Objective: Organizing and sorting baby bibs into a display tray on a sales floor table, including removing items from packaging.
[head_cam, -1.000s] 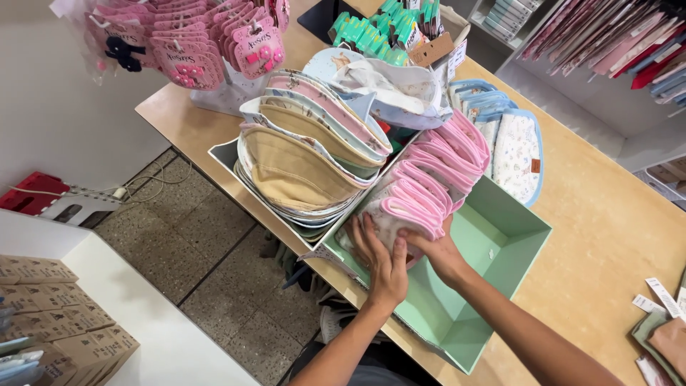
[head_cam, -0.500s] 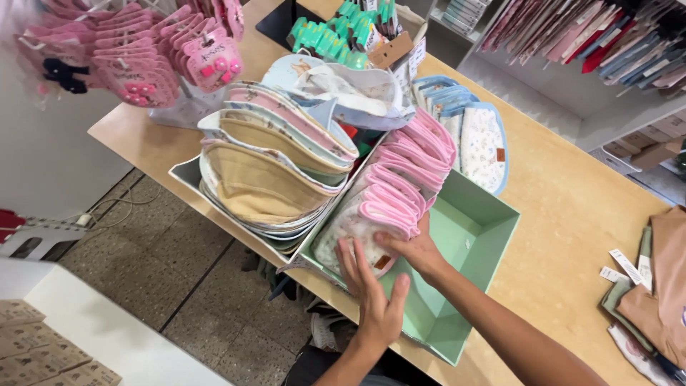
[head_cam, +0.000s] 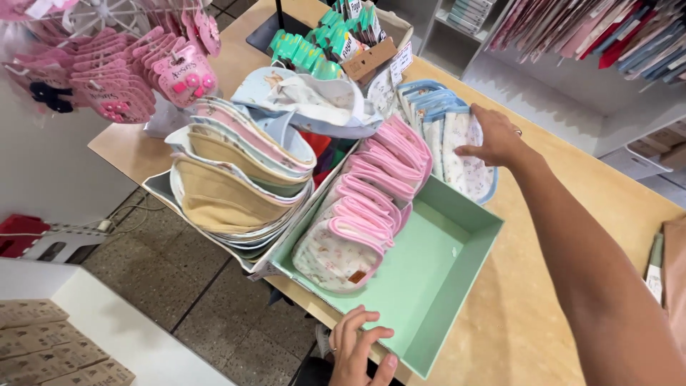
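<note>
Pink-trimmed fabric bibs [head_cam: 368, 207] already lined up in the mint green tray [head_cam: 457, 286], half of it bare, left hand [head_cam: 359, 350] loosely open on its near rim, right hand [head_cam: 493, 139] flat on blue-trimmed bibs [head_cam: 446, 129] just beyond it.

Right hand [head_cam: 495, 140] reaches forward, left hand [head_cam: 361, 352] rests near, fingers spread.

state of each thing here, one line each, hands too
left hand: open, fingers on the near rim of the green tray
right hand: open, resting on the blue-trimmed bibs
green tray: half full, right side bare
pink-trimmed bibs: stacked overlapping in the tray
blue-trimmed bibs: stacked on the table
</note>
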